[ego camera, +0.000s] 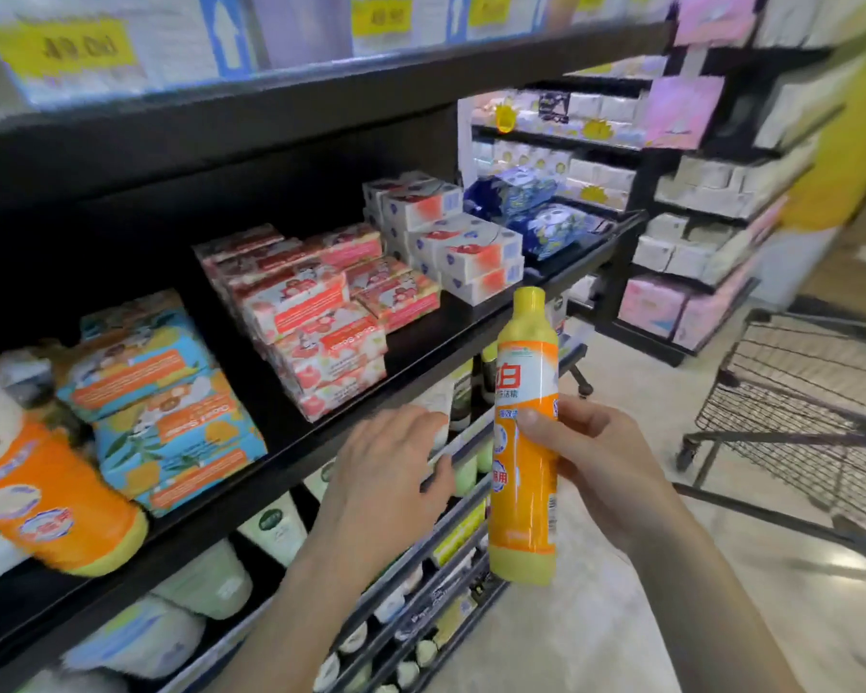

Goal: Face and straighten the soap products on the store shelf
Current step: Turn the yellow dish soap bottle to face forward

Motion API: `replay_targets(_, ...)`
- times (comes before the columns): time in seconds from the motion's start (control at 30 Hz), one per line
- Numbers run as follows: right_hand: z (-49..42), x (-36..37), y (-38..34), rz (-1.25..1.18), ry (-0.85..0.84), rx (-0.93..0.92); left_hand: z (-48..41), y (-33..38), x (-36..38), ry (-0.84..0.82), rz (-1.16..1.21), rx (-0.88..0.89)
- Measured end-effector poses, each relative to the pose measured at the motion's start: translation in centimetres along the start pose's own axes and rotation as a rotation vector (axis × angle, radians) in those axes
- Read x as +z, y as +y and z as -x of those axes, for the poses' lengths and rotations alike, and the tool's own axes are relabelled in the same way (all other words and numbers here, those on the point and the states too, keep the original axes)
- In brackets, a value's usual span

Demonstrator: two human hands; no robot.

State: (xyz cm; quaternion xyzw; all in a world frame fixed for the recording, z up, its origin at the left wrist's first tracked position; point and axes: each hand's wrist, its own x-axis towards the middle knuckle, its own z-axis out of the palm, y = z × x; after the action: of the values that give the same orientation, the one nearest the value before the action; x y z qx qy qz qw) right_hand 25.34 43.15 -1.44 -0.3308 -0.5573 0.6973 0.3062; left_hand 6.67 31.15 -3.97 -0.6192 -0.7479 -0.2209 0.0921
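A tall black shelf unit [321, 92] fills the left side, its boards running away to the right, the space under the upper board in deep shadow. Past its far end a second black rack [646, 340] stands at an angle. The floor [621, 492] is pale, smooth and glossy, with soft patches of reflected light. A dark wire shopping cart [796, 417] stands on it at the right. Behind the cart is a blurred yellow wall [831, 182].

Black shelf [463, 317] carries soap packs [316, 317] and an orange bottle [46, 497].
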Motion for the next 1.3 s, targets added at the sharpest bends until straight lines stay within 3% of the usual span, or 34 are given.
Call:
replay_targets(0.33,-3.5,-16.2,0.7,-0.095,0.318,0.078,-12.5,8.2,11.0,-0.162,-0.038,0.204)
replay_targets(0.5,-4.9,-24.9,0.7,-0.117,0.451,0.076,-18.5,14.3,16.5,-0.228,0.052,0.254)
replay_targets(0.97,-8.3,-44.7,1.0,-0.191,0.676,0.133,-32.0,27.8,30.9,-0.342,0.05,0.468)
replay_targets(1.3,-18.6,-55.6,1.2,-0.158,0.746,0.187,-45.3,31.6,41.3,-0.413,0.121,0.491)
